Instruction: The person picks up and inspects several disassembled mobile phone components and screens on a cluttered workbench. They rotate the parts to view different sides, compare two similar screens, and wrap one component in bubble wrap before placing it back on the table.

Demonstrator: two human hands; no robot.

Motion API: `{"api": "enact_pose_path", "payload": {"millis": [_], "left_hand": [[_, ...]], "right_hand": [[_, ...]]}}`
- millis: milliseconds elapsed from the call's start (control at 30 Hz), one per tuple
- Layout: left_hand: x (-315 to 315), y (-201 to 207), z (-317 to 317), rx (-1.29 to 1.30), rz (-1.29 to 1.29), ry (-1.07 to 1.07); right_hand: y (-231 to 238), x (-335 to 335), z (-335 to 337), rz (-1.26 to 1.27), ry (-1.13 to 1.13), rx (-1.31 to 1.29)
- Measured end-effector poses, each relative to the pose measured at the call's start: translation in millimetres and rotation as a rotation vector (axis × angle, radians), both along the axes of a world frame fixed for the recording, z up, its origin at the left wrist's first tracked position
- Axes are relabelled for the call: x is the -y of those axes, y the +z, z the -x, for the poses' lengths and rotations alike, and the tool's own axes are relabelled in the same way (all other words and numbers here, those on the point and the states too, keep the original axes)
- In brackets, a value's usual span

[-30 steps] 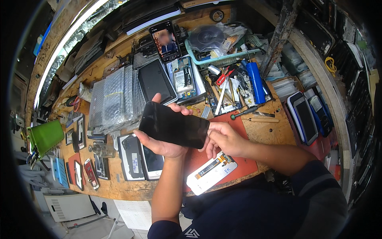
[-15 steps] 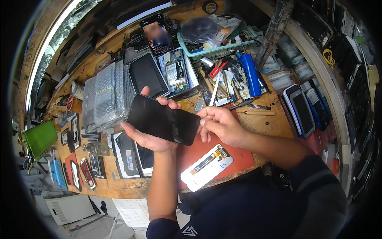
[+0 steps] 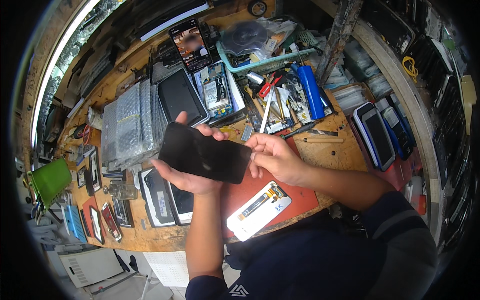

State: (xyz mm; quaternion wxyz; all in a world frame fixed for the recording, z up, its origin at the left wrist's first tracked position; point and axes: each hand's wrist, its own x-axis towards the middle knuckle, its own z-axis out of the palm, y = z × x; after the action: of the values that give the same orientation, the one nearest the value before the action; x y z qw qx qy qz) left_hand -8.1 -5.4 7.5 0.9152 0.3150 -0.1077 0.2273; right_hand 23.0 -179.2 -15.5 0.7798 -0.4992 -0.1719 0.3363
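Note:
A black smartphone [image 3: 204, 152] lies dark screen up in my left hand [image 3: 192, 182], whose thumb and fingers wrap its long edges. At the phone's right end, my right hand [image 3: 275, 159] pinches the corner between thumb and fingertips. Whatever else may be in that pinch is too small to make out. Below the hands, a loose phone display panel [image 3: 258, 210] rests white back up, its flex cable and small connectors showing. The panel lies on a red mat [image 3: 297, 195], partly past the mat's near edge.
Bubble-wrap sleeves [image 3: 125, 125] and a black tablet-like device [image 3: 180, 100] lie at left. Beyond stand a lit phone [image 3: 191, 47], a teal basket [image 3: 270, 65] and a tool tray with a blue cylinder [image 3: 310, 92]. A wooden-handled tool [image 3: 322, 140] lies at right; a glass jar [image 3: 122, 189] stands left.
The view has shifted slightly. Both hands keep nearly the same hold on the smartphone, with its right corner still pinched.

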Motion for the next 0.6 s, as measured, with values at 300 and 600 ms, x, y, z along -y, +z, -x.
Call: {"api": "enact_pose_path", "payload": {"millis": [300, 600], "left_hand": [[6.6, -0.8, 3.6, 0.029, -0.047, 0.024], [4.6, -0.2, 1.7, 0.022, -0.034, 0.047]], "right_hand": [[-7.1, -2.3, 4.3, -0.118, 0.013, -0.100], [-8.2, -2.1, 6.6, -0.150, 0.054, -0.081]]}}
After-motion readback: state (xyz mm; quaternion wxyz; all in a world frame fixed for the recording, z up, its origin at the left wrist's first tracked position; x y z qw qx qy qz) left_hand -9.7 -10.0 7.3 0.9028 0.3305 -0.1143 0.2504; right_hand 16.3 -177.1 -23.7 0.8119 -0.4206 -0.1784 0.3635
